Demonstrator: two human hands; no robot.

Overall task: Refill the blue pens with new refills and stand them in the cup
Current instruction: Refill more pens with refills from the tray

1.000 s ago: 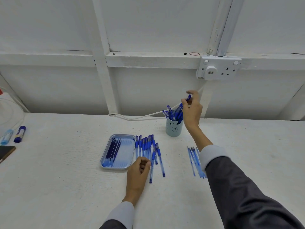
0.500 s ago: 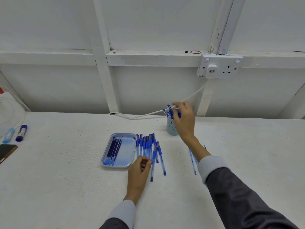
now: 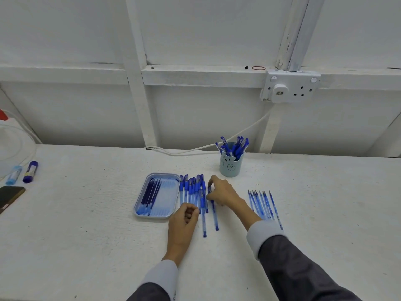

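Note:
A pale blue bear cup [image 3: 230, 167] stands at the back of the white table with several blue pens [image 3: 235, 146] upright in it. In front of it lies a row of several capped blue pens [image 3: 192, 187]. To their left a blue tray [image 3: 138, 208] holds dark refills [image 3: 152, 195]. My right hand [image 3: 221, 192] pinches the rightmost pen [image 3: 215, 216] of the row near its cap end. My left hand [image 3: 184, 219] rests on the table at the near ends of the pens, fingers curled, nothing seen in it. Several used refills [image 3: 263, 204] lie to the right.
Two glue sticks [image 3: 30, 171] and a dark phone [image 3: 9, 197] lie at the left edge. A white cable [image 3: 195, 148] runs along the wall from a socket [image 3: 289, 86] behind the cup. A white container [image 3: 10, 144] sits at far left.
My right hand left a pen in the cup, then came down and toward me onto the pen row, where it now pinches the rightmost pen. My left hand stayed put.

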